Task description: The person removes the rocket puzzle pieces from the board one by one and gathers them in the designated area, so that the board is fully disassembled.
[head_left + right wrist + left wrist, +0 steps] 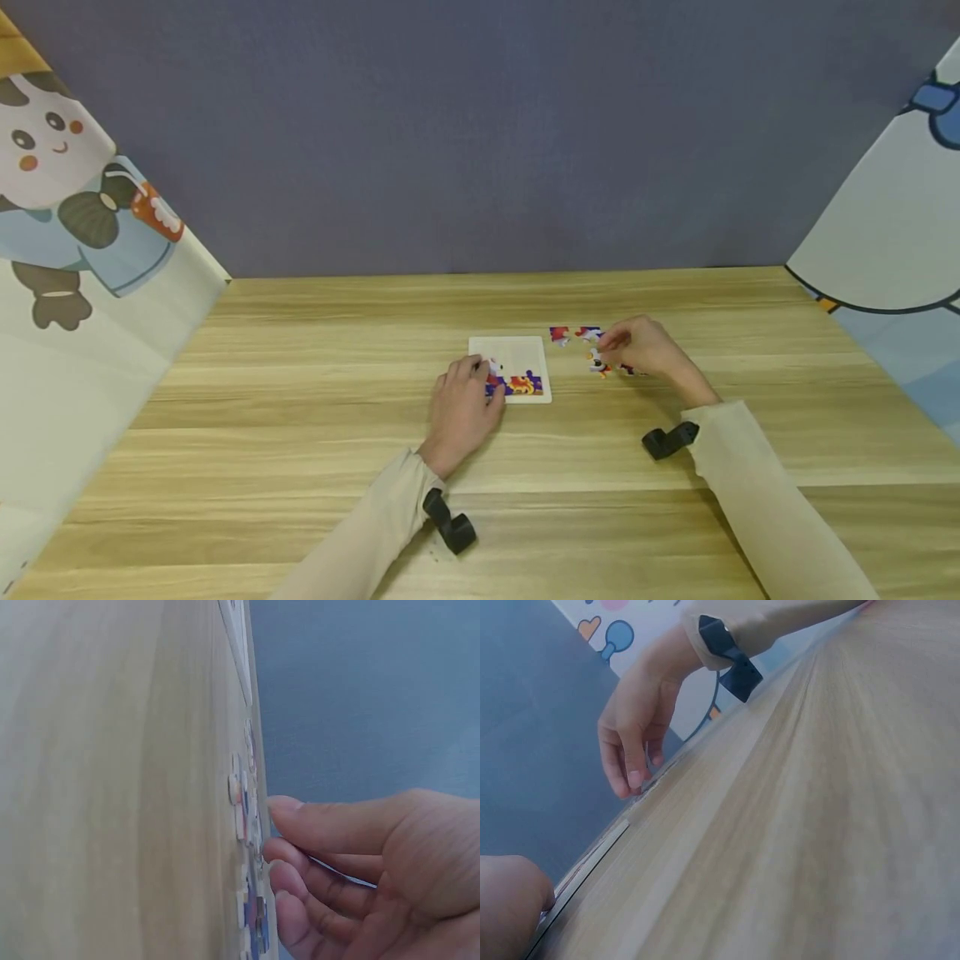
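Observation:
A white square puzzle tray (547, 375) lies on the table, with purple, orange and red pieces (525, 384) set along its near side. My left hand (463, 408) rests over the tray's left edge, its fingers relaxed and covering part of the pieces. To the right of the tray, my right hand (637, 346) hovers low over the loose jigsaw pieces (596, 361), fingers loosely bent. In the right wrist view, a gap shows between the thumb and fingers, and the pieces (240, 799) lie flat beside the fingertips.
Another loose piece, red and purple (559, 335), lies just beyond the tray's right corner. A dark blue-grey panel (480, 142) stands along the table's back edge. Printed cartoon sheets (52, 167) flank both sides. Each wrist wears a black camera band (450, 523).

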